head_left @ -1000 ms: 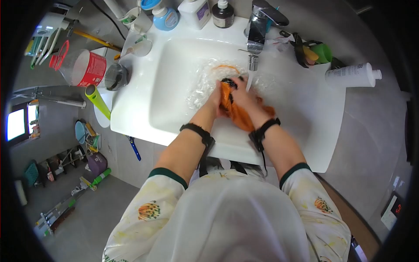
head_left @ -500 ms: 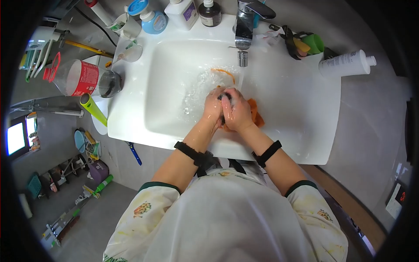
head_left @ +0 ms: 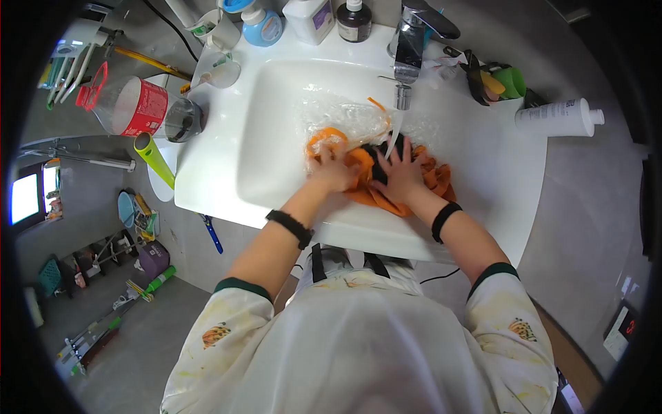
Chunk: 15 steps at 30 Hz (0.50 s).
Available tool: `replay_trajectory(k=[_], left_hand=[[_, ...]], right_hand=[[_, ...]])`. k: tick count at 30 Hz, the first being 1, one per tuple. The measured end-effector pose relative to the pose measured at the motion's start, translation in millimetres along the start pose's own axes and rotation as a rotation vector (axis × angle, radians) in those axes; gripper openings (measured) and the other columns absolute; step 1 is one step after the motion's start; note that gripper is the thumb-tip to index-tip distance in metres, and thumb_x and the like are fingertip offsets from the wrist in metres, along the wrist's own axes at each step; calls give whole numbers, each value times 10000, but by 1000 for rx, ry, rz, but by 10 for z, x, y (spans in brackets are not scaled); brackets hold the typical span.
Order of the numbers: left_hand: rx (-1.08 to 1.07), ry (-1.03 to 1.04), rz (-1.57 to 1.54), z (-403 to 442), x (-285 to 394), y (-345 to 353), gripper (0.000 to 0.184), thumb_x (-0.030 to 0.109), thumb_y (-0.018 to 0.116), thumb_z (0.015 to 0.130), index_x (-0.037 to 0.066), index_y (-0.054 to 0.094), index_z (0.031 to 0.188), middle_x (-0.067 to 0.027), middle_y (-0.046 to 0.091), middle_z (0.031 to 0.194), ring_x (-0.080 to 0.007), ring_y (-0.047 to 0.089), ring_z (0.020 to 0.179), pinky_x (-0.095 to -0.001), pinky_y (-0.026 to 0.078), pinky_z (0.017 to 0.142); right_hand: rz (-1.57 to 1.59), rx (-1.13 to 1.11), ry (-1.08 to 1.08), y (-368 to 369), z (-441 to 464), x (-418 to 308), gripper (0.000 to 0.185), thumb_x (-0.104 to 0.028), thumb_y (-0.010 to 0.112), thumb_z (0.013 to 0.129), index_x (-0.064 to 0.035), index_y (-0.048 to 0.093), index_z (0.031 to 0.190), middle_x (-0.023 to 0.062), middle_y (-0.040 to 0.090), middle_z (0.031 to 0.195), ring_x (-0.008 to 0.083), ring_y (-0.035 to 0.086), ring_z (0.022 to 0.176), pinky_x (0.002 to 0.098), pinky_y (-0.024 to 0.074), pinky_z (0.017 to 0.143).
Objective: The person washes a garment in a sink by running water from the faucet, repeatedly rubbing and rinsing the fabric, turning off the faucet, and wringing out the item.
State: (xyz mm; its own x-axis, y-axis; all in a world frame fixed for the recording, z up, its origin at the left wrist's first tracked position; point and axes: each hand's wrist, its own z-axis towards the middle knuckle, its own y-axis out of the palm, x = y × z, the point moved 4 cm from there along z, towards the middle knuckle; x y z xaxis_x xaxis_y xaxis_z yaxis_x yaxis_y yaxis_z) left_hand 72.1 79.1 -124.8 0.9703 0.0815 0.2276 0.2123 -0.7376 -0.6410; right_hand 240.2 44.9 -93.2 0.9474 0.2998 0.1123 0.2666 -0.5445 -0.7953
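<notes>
In the white sink (head_left: 265,186) lies a wet orange and black cloth (head_left: 383,196), spread out and crumpled at its right end. My left hand (head_left: 332,171) rests on its orange left part, fingers apart. Pressed on the black middle is my right hand (head_left: 402,178), its fingers spread. A stream of water (head_left: 395,134) falls from the faucet (head_left: 408,62) beside the right fingers. Splashing water surrounds the far edge of the cloth, where an orange strip (head_left: 377,104) sticks out. The underside of both hands is hidden.
Along the back rim stand a blue pump bottle (head_left: 263,29), a white bottle (head_left: 310,21) and a dark bottle (head_left: 354,22). A white bottle lying down (head_left: 557,117) and a green cup (head_left: 510,81) are at right. A large plastic jug (head_left: 145,107) sits at left.
My hands were clasped together around a dark bundle; now they have parted and lie on the cloth. The cloth has opened out across the sink, and the view has shifted slightly.
</notes>
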Motion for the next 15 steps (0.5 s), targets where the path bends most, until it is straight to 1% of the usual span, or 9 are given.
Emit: replay_trajectory(k=[1, 5, 7, 8, 9, 11, 12, 13, 15], left_hand=[[-91, 40, 69, -44, 125, 18, 782, 550, 413, 915, 185, 93, 1527, -179, -2, 1577, -377, -82, 1448, -560, 108, 1135], [-48, -68, 22, 156, 205, 62, 762, 563, 407, 919, 241, 80, 1527, -164, -39, 1573, -383, 92, 1432, -612, 160, 1103], [0, -234, -734, 211, 147, -126, 767, 602, 408, 920, 263, 83, 1526, -91, 63, 1584, -404, 154, 1411, -610, 216, 1080], [-241, -243, -1414, 121, 273, -124, 778, 689, 361, 894, 243, 196, 1510, -69, 208, 1555, -347, 234, 1399, -598, 186, 1090], [-240, -246, -1413, 134, 237, -91, 778, 689, 361, 894, 243, 196, 1510, -69, 208, 1555, -347, 234, 1399, -598, 186, 1090], [-560, 66, -1914, 212, 338, -90, 846, 794, 259, 844, 217, 328, 1459, -66, 331, 1504, -327, 317, 1367, -657, 250, 1024], [-487, -30, -1921, 103, 310, -196, 866, 820, 221, 826, 209, 418, 1408, -86, 414, 1449, -312, 366, 1341, -643, 277, 1022], [-524, 83, -2107, 75, 305, -250, 816, 784, 290, 847, 153, 504, 1319, -115, 536, 1320, -328, 510, 1204, -578, 368, 1006], [-676, 183, -2189, 122, 216, -218, 726, 712, 391, 874, 92, 574, 1205, -130, 631, 1143, -323, 612, 1021, -481, 486, 918]], right_hand=[[-1, -1, -4, 53, 78, -6, 820, -674, 451, 853, -313, 133, 1518, 165, 89, 1569, 481, 51, 1413, 761, 214, 967], [98, 343, -58, 32, 567, 190, 778, -564, 575, 834, -341, 227, 1492, 172, 170, 1539, 471, 161, 1384, 696, 290, 982], [455, 382, 184, -205, 680, 270, 748, -416, 668, 805, -317, 310, 1454, 157, 297, 1458, 450, 328, 1298, 574, 397, 969], [634, 376, 261, -335, 724, 263, 624, -305, 696, 781, -280, 453, 1356, 143, 404, 1342, 432, 459, 1172, 470, 464, 919], [636, 375, 260, -227, 777, 189, 624, -305, 696, 781, -280, 453, 1356, 143, 404, 1342, 432, 459, 1172, 470, 464, 919], [1251, 579, 53, 19, 925, 86, 516, -280, 697, 773, -266, 544, 1266, 141, 477, 1228, 429, 508, 1098, 454, 478, 898], [1183, 627, 34, -291, 575, 8, 479, -256, 694, 767, -237, 573, 1230, 138, 504, 1181, 398, 536, 1043, 444, 475, 892], [1113, 665, 16, -635, 62, -152, 444, -231, 692, 760, -207, 603, 1194, 135, 531, 1133, 367, 565, 988, 433, 471, 886], [824, 942, -96, -765, -390, -389, 423, -249, 690, 775, -160, 599, 1178, 128, 523, 1046, 338, 572, 915, 440, 480, 806]])
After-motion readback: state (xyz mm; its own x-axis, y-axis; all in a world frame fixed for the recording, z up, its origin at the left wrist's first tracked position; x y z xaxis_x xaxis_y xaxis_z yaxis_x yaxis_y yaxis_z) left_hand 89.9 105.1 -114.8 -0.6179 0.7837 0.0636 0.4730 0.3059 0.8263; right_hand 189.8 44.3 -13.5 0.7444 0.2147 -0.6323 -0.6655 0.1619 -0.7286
